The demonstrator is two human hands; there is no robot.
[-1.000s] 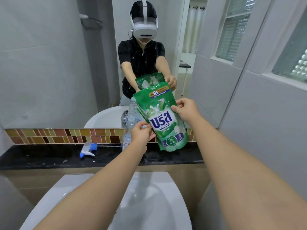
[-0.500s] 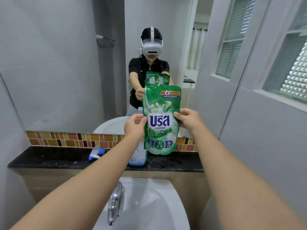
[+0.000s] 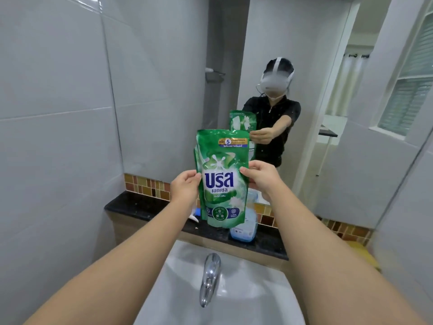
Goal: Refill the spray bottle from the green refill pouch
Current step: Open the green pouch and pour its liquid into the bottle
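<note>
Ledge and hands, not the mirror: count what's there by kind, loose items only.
Green refill pouch: 1, held upright by left hand and right hand
Spray bottle, uncapped: 1
Spray head: 1, mostly hidden
Total: 3

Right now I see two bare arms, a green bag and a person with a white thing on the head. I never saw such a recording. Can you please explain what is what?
There is no machine: a person wears a white headset camera that looks forward and down, so the arms are their own. The figure ahead is that person's reflection in the wall mirror. The left hand and right hand hold an upright green plastic refill pouch by its sides. Behind it, on the black stone ledge, stands a clear plastic bottle with a blue label. Below are the white sink and its chrome tap.
</note>
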